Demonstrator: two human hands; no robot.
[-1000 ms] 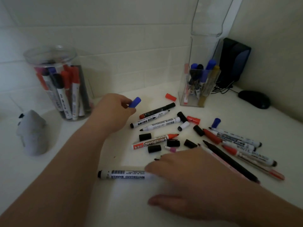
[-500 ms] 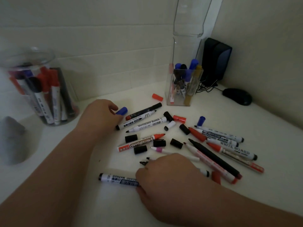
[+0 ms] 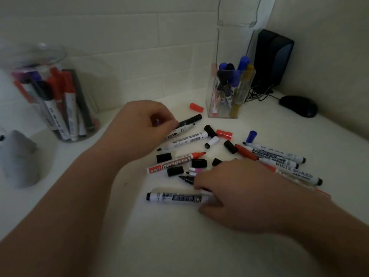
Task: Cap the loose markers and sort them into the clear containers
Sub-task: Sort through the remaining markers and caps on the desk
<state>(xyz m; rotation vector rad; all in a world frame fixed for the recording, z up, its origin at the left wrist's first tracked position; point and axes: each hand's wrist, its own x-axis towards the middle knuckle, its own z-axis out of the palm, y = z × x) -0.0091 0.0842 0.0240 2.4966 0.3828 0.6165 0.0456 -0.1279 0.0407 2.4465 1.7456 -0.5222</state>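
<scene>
Loose whiteboard markers [image 3: 185,139] and several black, red and blue caps [image 3: 251,136] lie scattered on the white counter [image 3: 159,236]. My left hand [image 3: 143,124] is curled over the far-left markers, a bit of a blue cap [image 3: 157,122] showing between its fingers; its fingertips touch a white marker [image 3: 180,131]. My right hand [image 3: 239,194] grips the right end of a white black-ended marker [image 3: 175,197] lying near the front. A round clear jar [image 3: 65,56] of markers stands at the left. A square clear container [image 3: 211,96] of markers stands behind the pile.
A black speaker [image 3: 273,56] with cables and a black mouse [image 3: 298,105] sit in the back right corner. A grey soft object [image 3: 18,158] lies at the left edge. A tall clear container [image 3: 235,17] rises behind the square one. Tiled walls close in two sides.
My left hand has moved right onto the markers, the blue cap now mostly tucked in its fingers. My right hand has closed on the end of the near white marker.
</scene>
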